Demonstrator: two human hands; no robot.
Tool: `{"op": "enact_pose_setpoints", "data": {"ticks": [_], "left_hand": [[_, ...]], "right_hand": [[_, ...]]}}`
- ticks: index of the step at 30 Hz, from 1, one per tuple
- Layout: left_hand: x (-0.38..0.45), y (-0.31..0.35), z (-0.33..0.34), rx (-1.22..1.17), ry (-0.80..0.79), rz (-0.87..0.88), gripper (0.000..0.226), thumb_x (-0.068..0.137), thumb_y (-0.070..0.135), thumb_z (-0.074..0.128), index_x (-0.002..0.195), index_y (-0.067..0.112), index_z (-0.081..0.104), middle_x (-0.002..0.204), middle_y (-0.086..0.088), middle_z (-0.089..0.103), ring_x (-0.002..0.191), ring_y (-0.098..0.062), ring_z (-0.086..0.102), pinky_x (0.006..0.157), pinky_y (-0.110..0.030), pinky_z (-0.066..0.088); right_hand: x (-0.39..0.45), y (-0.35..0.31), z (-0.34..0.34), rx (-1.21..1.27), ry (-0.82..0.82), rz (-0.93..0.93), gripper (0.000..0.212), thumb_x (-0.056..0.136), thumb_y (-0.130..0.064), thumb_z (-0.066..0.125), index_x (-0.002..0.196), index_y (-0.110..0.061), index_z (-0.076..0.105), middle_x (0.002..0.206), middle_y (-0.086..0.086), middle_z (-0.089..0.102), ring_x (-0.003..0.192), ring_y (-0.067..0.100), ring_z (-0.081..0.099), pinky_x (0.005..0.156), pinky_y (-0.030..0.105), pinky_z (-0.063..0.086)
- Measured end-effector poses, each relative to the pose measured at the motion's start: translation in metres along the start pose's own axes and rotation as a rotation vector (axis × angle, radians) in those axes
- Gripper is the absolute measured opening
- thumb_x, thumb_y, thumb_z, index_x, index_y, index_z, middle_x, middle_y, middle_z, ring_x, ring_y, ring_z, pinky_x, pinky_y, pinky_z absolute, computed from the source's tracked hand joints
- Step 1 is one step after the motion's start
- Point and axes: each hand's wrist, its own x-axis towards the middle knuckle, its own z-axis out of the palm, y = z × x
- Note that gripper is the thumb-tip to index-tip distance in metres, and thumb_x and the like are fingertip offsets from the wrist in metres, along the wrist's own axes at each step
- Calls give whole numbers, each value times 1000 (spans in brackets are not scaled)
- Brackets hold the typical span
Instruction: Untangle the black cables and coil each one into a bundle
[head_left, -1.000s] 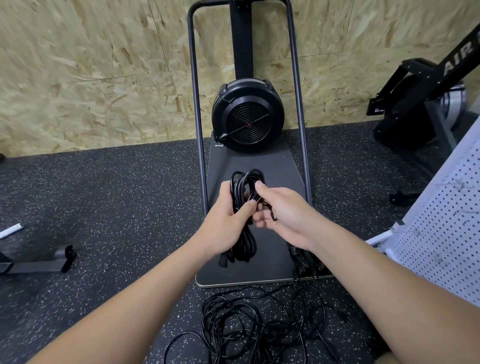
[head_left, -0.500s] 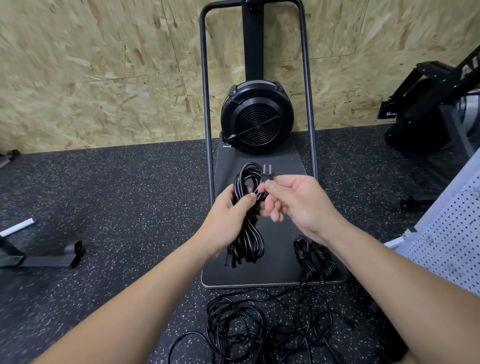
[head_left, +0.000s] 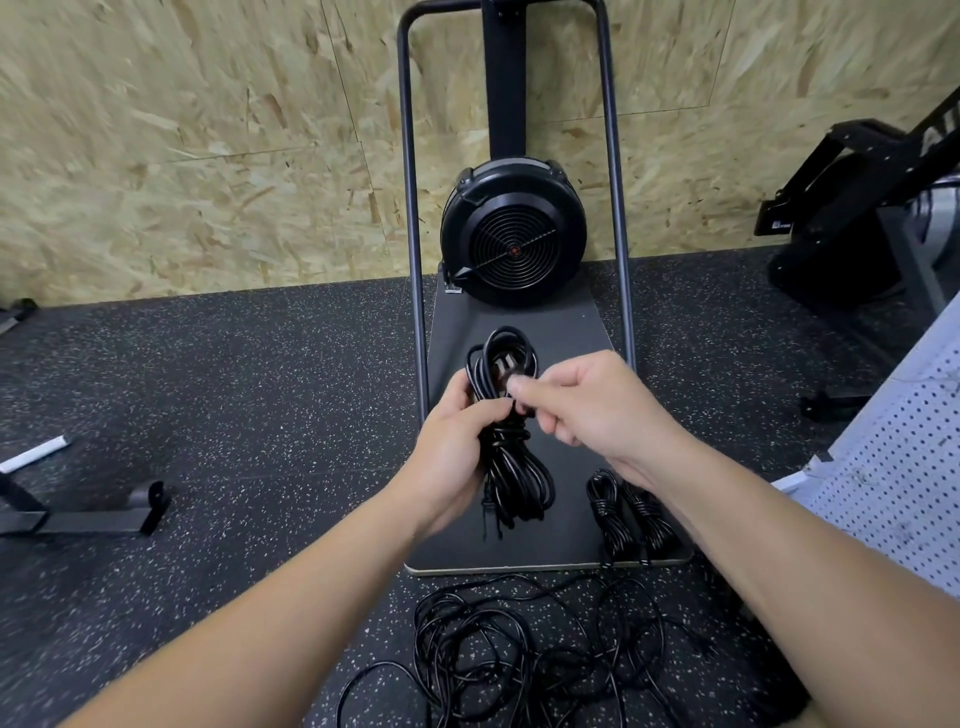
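My left hand (head_left: 451, 441) grips a coiled black cable bundle (head_left: 511, 478) around its middle, held upright over the dark machine platform (head_left: 566, 332). My right hand (head_left: 587, 410) pinches the cable's plug end (head_left: 503, 370) at the top loop of the bundle. Two finished black coils (head_left: 626, 512) lie side by side on the platform's near right corner, partly hidden by my right forearm. A loose tangle of black cables (head_left: 509, 649) sprawls on the speckled floor in front of the platform.
A black fan housing (head_left: 513, 236) and tall tube frame (head_left: 410, 208) stand on the platform against a chipboard wall. Another black exercise machine (head_left: 857, 218) is at the right, with a white perforated panel (head_left: 893, 467) beside it. A black floor foot (head_left: 88, 514) lies left.
My right hand has carried the plug end from the side of the bundle up to its top loop. The bundle stays upright in my left hand, and the camera has tilted slightly.
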Motion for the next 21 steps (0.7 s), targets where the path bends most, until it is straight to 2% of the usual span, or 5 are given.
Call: {"op": "enact_pose_setpoints", "data": {"ticks": [7, 10, 14, 18, 21], "left_hand": [[-5, -11, 7, 235, -39, 69, 31, 106, 2, 59, 135, 12, 54, 114, -12, 69, 107, -22, 62, 102, -44, 47], [-3, -12, 5, 469, -77, 176, 31, 109, 4, 58, 136, 19, 54, 119, -16, 66, 107, -17, 60, 104, -45, 49], [-6, -10, 3, 639, -110, 220, 38, 108, -1, 56, 140, 19, 51, 115, 6, 66, 105, -8, 63, 98, -31, 52], [-7, -14, 6, 693, -118, 175, 40, 110, 5, 54, 144, 24, 45, 114, 8, 71, 107, -18, 75, 99, -58, 60], [-8, -12, 5, 697, -149, 159, 45, 111, 8, 55, 150, 27, 44, 124, 0, 72, 116, -27, 75, 102, -64, 58]], "right_hand": [[7, 6, -7, 39, -41, 151, 58, 94, -40, 86, 89, 16, 70, 66, 15, 51, 55, 22, 34, 51, 30, 29], [7, 11, -8, 30, -4, 188, 58, 91, -39, 88, 82, 15, 69, 63, 14, 54, 55, 24, 42, 49, 30, 36], [4, 18, -9, 188, -20, 288, 33, 95, -27, 86, 88, 4, 77, 62, 4, 61, 48, 11, 51, 46, 25, 42], [-1, 24, -4, 243, 37, 319, 27, 93, -23, 88, 86, 0, 76, 63, 5, 65, 49, 11, 56, 46, 23, 46], [0, 25, -3, 163, 128, 285, 24, 91, -18, 87, 79, -1, 75, 60, 5, 65, 47, 13, 54, 45, 25, 44]]}}
